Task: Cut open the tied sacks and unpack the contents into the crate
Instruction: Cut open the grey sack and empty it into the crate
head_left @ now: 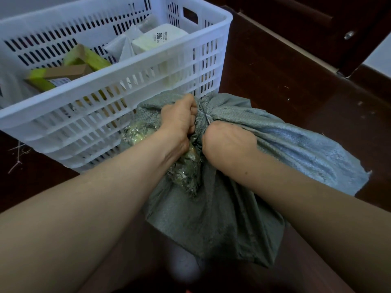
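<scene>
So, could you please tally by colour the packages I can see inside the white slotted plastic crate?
Yellow-green cardboard boxes: 2
Brown cardboard box: 1
White packages (a printed box and, as far as I can tell, two soft plastic bags): 3
Total: 6 showing in the white slotted plastic crate; anything beneath them is hidden.

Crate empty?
No, the crate holds a white box, a green box and other packets.
</scene>
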### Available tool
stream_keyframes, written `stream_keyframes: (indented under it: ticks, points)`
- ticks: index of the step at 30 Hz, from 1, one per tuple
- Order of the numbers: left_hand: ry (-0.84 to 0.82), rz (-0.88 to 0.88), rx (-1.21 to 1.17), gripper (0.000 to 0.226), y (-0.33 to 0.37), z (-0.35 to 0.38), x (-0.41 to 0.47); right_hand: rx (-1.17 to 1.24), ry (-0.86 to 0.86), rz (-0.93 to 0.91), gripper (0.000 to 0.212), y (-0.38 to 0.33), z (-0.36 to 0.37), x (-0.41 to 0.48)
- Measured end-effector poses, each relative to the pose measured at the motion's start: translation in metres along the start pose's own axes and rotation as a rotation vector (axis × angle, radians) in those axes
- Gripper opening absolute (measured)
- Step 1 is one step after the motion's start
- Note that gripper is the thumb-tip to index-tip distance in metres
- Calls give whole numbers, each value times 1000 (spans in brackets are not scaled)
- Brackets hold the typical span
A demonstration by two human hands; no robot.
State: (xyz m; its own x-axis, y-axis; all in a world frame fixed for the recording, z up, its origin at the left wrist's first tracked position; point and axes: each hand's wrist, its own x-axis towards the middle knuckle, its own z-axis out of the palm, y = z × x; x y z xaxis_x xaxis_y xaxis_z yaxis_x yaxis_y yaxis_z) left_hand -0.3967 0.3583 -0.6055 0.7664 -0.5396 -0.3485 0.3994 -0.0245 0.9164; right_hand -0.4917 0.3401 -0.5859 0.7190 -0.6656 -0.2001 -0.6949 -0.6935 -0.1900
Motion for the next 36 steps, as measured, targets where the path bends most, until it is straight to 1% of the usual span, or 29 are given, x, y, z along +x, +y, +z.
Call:
stream_keyframes:
  ticks: [3, 6, 10, 13, 16, 18, 22, 26, 30, 33, 36]
  points:
    - [38, -2, -29, 30, 1, 0, 1, 17, -25, -18, 18, 0, 0, 1]
    - [48, -13, -60, 31, 3, 1, 4, 47, -19, -23, 11, 3, 1, -10]
    - [0, 17, -27, 32, 0, 6, 1, 140, -72, 22, 29, 6, -7, -3]
    - [7, 35, -34, 31, 0, 4, 0, 251, -94, 50, 29, 3, -12, 8]
    - [46, 23, -77, 31, 1, -1, 3, 269, -162, 39, 27, 2, -14, 8]
    - [44, 27, -86, 32, 0, 0, 4, 264, -186, 34, 28, 2, -15, 6]
    - [21, 73, -31, 31, -5, 7, 1, 245, -174, 37, 27, 3, -16, 13]
    - [69, 36, -114, 32, -2, 6, 4, 276, -186, 16, 29, 1, -15, 13]
    - [71, 26, -139, 33, -1, 8, 7, 255, -97, -49, 39, 5, -8, -1]
    - [50, 63, -92, 36, -4, 12, 3, 323, -69, 5, 38, 5, -8, 8]
    - [74, 41, -129, 33, -1, 11, 1, 390, -79, 46, 33, 2, -10, 14]
